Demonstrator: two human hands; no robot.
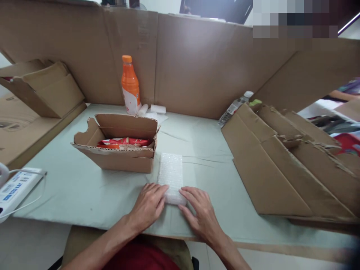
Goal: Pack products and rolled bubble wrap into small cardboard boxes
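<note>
A strip of clear bubble wrap (171,168) lies flat on the table in front of me, its near end folded or rolled into a thicker bundle. What is inside the bundle, if anything, I cannot make out. My left hand (150,200) grips the bundle's left end, thumb and fingers bent around it. At the right end, my right hand (198,210) holds it between thumb and fingertips. Just beyond my left hand stands an open cardboard box (126,161) with red and orange packets (125,142) inside.
Cardboard panels (202,63) wall off the back. Before them stand an orange bottle (131,84) and a tilted clear bottle (234,108). Larger cardboard boxes (270,176) line the right; another box (56,90) sits at left. A white power strip (21,187) with a cable lies near left.
</note>
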